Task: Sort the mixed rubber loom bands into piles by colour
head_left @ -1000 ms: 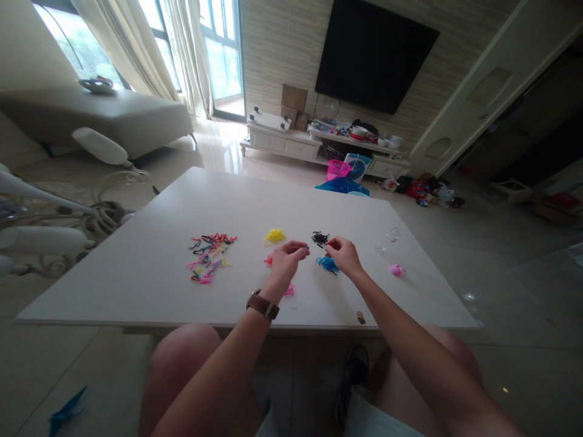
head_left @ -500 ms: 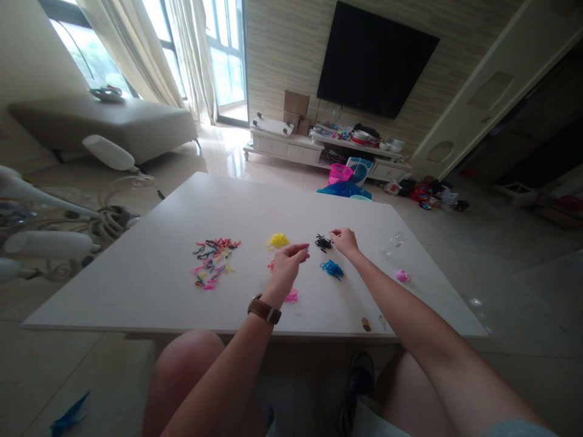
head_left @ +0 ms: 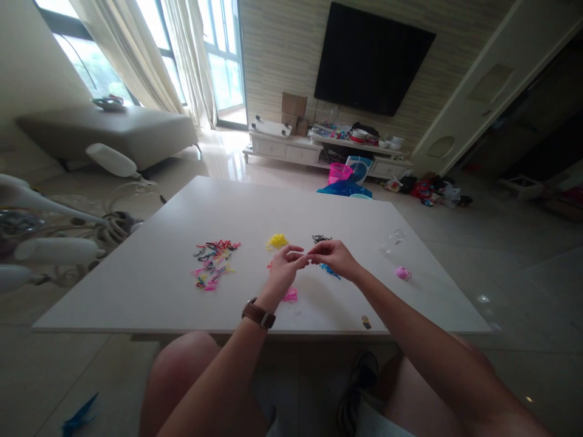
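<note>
My left hand (head_left: 286,264), with a brown-strapped watch on the wrist, and my right hand (head_left: 334,257) meet fingertip to fingertip above the white table. Both are closed in a pinch; whatever is between the fingers is too small to make out. Behind my right hand a pile of black bands (head_left: 321,238) shows in part, and blue bands (head_left: 331,272) stick out below it. Just beyond my left hand lies a yellow pile of bands (head_left: 277,241). Pink bands (head_left: 290,295) lie nearer me. Some red ones (head_left: 269,265) are mostly hidden by the left hand.
On the left of the table (head_left: 136,291) lies a mixed heap of coloured bands (head_left: 214,261). To the right are a clear plastic container (head_left: 394,241), a pink round object (head_left: 402,273) and a small cartoon figure piece (head_left: 366,322) near the front edge.
My right hand has moved left from the black pile to meet my left hand's fingertips. It now covers part of the black and blue piles. My left hand has shifted slightly.
</note>
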A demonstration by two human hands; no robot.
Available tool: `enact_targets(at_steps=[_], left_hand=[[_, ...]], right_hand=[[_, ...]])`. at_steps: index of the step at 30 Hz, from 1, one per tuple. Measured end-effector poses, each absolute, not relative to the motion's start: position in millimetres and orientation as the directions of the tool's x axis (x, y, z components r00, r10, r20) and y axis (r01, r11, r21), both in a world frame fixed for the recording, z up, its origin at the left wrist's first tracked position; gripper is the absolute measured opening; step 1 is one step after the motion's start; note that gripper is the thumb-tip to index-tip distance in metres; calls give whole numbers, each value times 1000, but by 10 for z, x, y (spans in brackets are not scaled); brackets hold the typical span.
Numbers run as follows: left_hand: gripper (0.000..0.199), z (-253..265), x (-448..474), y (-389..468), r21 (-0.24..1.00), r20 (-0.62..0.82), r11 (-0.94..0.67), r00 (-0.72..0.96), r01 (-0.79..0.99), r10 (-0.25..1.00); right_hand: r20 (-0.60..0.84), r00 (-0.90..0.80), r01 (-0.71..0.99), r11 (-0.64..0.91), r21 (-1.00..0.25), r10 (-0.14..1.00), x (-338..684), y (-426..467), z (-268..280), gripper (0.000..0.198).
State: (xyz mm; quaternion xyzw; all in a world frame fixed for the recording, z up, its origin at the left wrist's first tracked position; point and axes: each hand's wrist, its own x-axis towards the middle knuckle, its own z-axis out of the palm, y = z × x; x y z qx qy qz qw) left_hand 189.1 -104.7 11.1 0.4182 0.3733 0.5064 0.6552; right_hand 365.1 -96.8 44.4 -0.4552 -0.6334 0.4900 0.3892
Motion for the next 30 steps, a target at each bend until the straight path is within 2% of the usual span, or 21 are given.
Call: enact_targets(at_steps=[3,6,8,11,16,25,27,30], left_hand=[[38,52,1858,-1066,941,-64,147,266,-305,962],[32,-33,1751,-1053,972,-64,121,268,-200,961],[28,-100,1622,-1020,990,-50,78,234,-115,971],[26,-189,1386,-951,1000,-10,6,151,28,988],[24,-230,1148,-875,989,30,-40,77,139,997],[12,-125,1258,-969,961,105,-129,107,245,989],[9,-110,1287,-1015,944,115,-155,151,291,982],[12,-130,1195,-994,904,103,-156,150,399,983]], right_hand=[[33,-241,212,86,-973,970,3722,-973,360,27],[25,-114,266,55,-962,993,3903,-1002,247,25],[38,-22,381,44,-923,999,4084,-1045,164,22],[125,54,596,68,-800,991,4360,-1125,34,17],[55,68,686,-7,-728,996,4574,-1170,-101,18],[345,206,739,86,-668,916,4625,-1630,-296,21],[413,169,791,127,-599,895,4626,-1832,-487,19],[509,104,896,142,-420,854,4588,-2031,-754,17]])
